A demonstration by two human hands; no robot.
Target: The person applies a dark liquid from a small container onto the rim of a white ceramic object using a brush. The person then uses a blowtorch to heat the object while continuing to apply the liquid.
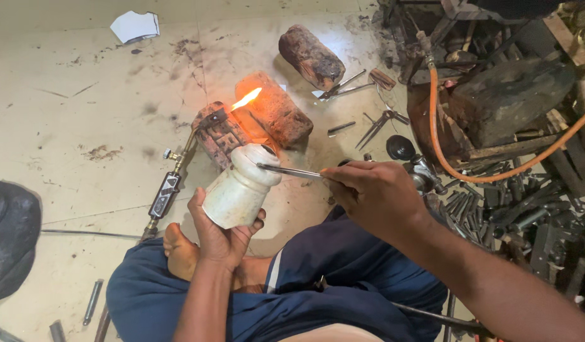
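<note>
My left hand [219, 234] grips a white, bottle-shaped plastic container [238, 187], tilted with its open mouth toward the upper right. My right hand [371, 193] pinches a thin metal rod [289, 171] whose tip reaches into the container's mouth. Just beyond the container a lit gas torch [178, 171] lies on the floor, its orange flame [245, 98] burning over two reddish bricks [270, 111]. I sit cross-legged in blue trousers, one bare foot below the container.
A third brick-like block [311, 57] lies farther back. Tongs and scissors-like tools [381, 123] lie on the floor. An orange hose [495, 171] loops over a heap of metal tools at right. A dark bag [10, 237] sits at left; white paper [135, 26] at top.
</note>
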